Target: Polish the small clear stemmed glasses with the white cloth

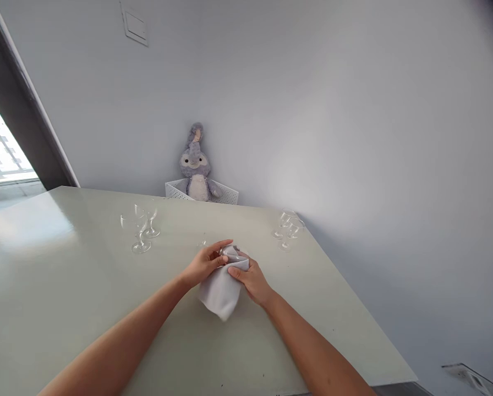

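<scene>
Both my hands meet over the middle of the pale table (65,286). My left hand (205,263) is closed around a clear stemmed glass (203,242), of which only the foot shows past the fingers. My right hand (250,278) grips a white cloth (220,290) wrapped over the glass's bowl, and the cloth hangs down toward me. The bowl itself is hidden by cloth and fingers.
Two clear stemmed glasses (138,228) stand at the left of the table, two more glasses (288,226) near the right edge. A grey plush toy (196,165) sits in a white perforated basket (225,193) behind the far edge. A window is at the left.
</scene>
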Available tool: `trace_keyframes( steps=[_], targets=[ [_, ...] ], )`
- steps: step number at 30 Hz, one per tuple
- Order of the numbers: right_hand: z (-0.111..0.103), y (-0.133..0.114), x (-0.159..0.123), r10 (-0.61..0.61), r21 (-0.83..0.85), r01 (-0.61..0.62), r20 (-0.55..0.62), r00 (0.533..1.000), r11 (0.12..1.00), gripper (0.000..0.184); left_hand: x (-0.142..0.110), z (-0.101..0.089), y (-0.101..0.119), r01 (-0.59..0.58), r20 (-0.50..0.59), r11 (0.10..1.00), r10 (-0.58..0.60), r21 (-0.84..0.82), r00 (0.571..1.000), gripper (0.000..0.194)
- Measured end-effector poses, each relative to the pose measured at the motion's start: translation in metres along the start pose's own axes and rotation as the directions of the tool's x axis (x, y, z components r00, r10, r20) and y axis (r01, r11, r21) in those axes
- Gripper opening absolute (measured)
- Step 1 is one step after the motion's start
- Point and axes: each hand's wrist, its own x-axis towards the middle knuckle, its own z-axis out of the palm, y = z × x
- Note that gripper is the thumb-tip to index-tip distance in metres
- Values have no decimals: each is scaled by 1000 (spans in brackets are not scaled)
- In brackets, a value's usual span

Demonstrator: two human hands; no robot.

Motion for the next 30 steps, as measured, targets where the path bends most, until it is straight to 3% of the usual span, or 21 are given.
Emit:
trace_keyframes(
  steps=[2, 4, 6, 9, 11, 12, 14, 16, 18, 20, 23, 27, 30],
  targets=[
    [2, 2, -1, -92, -225, 93, 17, 996, 970, 43, 3, -2, -6, 26, -33, 998, -24, 59, 999, 46],
    [0, 7, -1, -172, -459, 150, -5, 985, 876, 39, 5, -2, -11, 39, -70, 994, -32, 98, 997, 42],
    [-5, 12, 2, -216, -580, 153, -40, 976, 800, 33, 6, 0, -15, 50, -120, 991, -35, 126, 992, 39],
    [-16, 13, 8, -111, -471, 26, -154, 982, 882, 28, 3, 4, -12, -44, -277, 981, 97, 190, 956, 31],
    [-22, 10, 11, 28, -254, -85, -219, 975, 963, 29, 0, 4, -6, -184, -344, 947, 270, 262, 899, 26],
    [-24, 7, 11, 93, -136, -124, -210, 973, 983, 30, 0, 3, -3, -245, -326, 911, 354, 330, 877, 26],
    [-27, 3, 11, 169, 40, -165, -136, 976, 986, 32, -1, -3, 1, -314, -165, 772, 471, 553, 867, 26],
    [-29, -1, 9, 182, 74, -177, -67, 981, 981, 35, -1, -10, 1, -331, 69, 509, 465, 795, 882, 24],
    [-30, -6, 6, 168, -66, -169, -11, 986, 983, 36, -1, -17, -2, -322, 216, 257, 367, 911, 905, 26],
    [-34, -10, 3, 144, -322, -120, 52, 988, 939, 34, -1, -21, -4, -302, 251, 171, 270, 938, 930, 29],
    [-43, -17, 2, 63, -673, 38, 125, 990, 739, 37, -3, -22, -2, -245, 212, 291, 138, 925, 967, 31],
    [-61, -19, 6, -148, -907, 148, 96, 984, 395, 47, -4, -17, 0, -19, 45, 526, -36, 850, 998, 34],
    [-70, -17, 9, -402, -965, 160, 65, 913, 206, 51, 0, -20, -2, 174, -126, 609, -121, 774, 985, 37]
  ],
)
